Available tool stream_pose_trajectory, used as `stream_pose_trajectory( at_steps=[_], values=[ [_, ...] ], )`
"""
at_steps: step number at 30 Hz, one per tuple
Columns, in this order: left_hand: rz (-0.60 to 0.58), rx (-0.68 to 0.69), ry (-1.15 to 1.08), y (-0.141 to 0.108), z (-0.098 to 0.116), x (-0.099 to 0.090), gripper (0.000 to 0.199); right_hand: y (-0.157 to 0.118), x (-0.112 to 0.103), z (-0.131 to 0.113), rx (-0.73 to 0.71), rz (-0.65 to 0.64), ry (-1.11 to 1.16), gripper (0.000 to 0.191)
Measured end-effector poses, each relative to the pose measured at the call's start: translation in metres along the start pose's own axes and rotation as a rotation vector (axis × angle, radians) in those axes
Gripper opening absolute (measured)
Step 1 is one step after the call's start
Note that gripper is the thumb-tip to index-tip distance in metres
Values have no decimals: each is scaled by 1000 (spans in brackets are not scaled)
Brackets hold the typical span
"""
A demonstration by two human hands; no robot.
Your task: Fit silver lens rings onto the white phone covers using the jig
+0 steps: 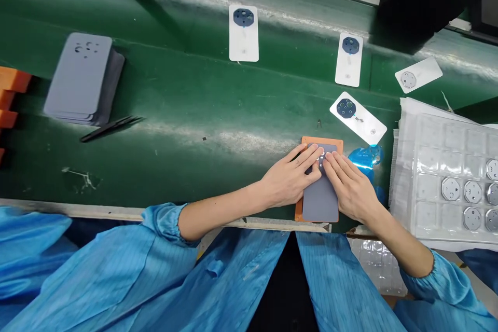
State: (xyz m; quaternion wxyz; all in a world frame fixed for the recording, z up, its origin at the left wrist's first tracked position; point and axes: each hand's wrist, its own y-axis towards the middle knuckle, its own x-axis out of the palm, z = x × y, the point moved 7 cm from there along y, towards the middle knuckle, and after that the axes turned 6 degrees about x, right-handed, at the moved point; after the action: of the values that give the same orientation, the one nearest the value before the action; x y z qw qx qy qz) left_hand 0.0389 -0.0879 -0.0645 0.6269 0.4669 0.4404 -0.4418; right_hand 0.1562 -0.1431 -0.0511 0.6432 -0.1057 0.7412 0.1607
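One grey panel point(321, 199) under my hands, lying in one orange fixture point(322, 140) at the counter's near edge, right of its middle! Four white cards up here: one white card point(244, 46) near the far edge, and three more towards the right side. Three of the four carry dark camera-shaped pieces, one a silver piece point(408, 80). Over at the left, one stack of grey panels point(78, 78) with one pair of black tweezers point(111, 128) just beside its near end. At the right edge, one clear tray point(426, 158), and I count six silver discs in view.

Now the hands: my left hand point(286, 179) comes in from the left, palm down, thumb bent in; my right hand point(352, 187) slants in from the right. Both sets of fingertips meet the panel's far end, by its holes, with the fingers close together and angled inwards. Whether either grip pinches something small there, I cannot tell.

And the counter point(187, 93) itself: green, glossy, light streaks across it, crumpled blue film point(363, 161) between fixture and tray. Orange blocks point(13, 80) sit at the left edge, a black box point(424, 0) looms at the far right corner, and blue sleeves cover my upper arms.
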Motion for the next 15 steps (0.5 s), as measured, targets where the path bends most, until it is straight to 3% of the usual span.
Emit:
stream_pose_trajectory(
  at_steps=[8,15],
  values=[
    [179,-120,36,-21,14,-3,50,-13,-4,-3,45,-7,-35,63],
    [90,-104,62,-20,21,-6,49,-15,1,-10,82,-40,-27,62]
  ],
)
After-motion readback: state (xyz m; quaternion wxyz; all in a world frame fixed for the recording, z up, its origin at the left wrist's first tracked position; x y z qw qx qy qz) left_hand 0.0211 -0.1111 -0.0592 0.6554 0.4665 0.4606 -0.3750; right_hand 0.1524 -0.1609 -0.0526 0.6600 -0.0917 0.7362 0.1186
